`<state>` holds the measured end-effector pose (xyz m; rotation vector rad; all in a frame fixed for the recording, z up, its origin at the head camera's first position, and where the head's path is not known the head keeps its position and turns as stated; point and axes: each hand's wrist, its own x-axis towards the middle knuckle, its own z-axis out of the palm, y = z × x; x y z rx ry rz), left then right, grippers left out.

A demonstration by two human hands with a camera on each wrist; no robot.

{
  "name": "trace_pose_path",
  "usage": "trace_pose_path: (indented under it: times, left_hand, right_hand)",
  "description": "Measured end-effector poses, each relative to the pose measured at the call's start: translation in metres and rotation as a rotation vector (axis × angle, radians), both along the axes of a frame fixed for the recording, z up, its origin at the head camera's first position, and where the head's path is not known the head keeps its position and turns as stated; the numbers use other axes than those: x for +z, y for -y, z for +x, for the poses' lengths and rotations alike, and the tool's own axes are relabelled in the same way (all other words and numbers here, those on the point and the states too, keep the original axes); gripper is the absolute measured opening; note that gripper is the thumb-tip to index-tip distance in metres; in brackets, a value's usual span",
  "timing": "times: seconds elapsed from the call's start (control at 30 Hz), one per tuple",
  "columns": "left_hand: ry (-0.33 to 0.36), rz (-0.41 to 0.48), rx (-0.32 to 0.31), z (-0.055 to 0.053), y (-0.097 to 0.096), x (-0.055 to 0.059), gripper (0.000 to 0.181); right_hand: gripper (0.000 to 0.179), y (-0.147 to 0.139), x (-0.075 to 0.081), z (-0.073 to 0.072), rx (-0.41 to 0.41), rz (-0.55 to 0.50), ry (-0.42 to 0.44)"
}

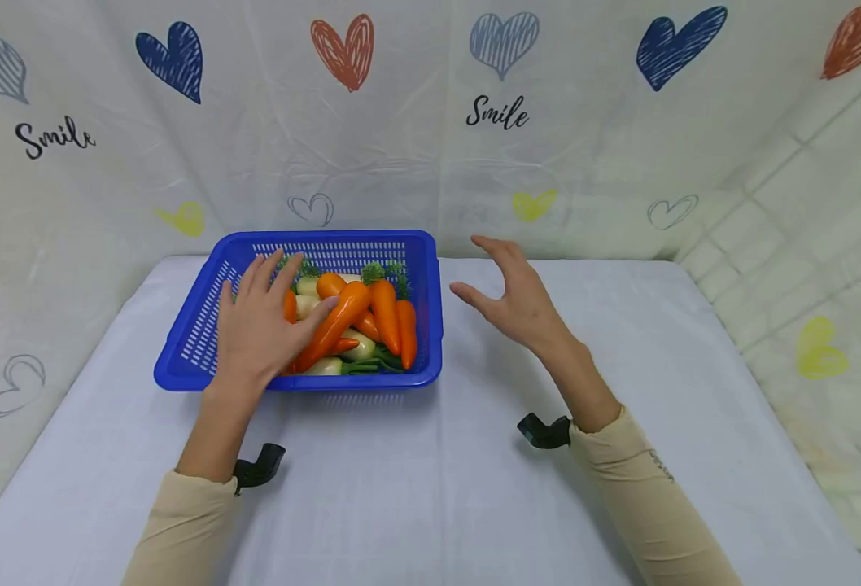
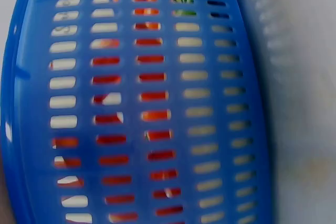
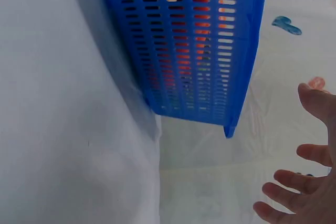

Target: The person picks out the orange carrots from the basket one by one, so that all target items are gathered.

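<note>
A blue slotted plastic basket [image 1: 372,381] holds several orange carrots [image 1: 385,317] and white radishes [image 1: 360,347] with green tops. Over the basket's left half is my left hand [image 1: 258,338], fingers spread and pointing away from me. It overlaps part of the pile in the head view and hides what lies beneath. To the right of the basket, apart from it, my right hand [image 1: 518,305] is raised above the table with thumb and fingers parted and nothing between them. The basket's slotted side [image 2: 128,109] fills most of the left wrist view, with orange and white showing through.
A white cloth covers the table [image 1: 474,488] under the basket. Behind it hangs a pale curtain [image 1: 416,155] printed with hearts and "Smile". Black camera mounts [image 1: 545,430] stick out from both wrists, at the beige sleeves [image 1: 650,505].
</note>
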<state>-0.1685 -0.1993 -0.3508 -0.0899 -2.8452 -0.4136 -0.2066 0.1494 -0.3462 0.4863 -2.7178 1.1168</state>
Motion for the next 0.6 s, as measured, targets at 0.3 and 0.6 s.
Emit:
trace_pose_path:
  times: [0.3,0.6]
  left_hand:
    - [0.047,0.033,0.041,0.007,0.021,-0.001,0.095]
    - [0.054,0.044,0.054,0.013,0.039,0.000,0.094]
  right_hand:
    - [0.070,0.016,-0.002,0.006,0.073,-0.132,-0.018]
    - [0.061,0.034,-0.001,0.008,0.173,-0.250,-0.013]
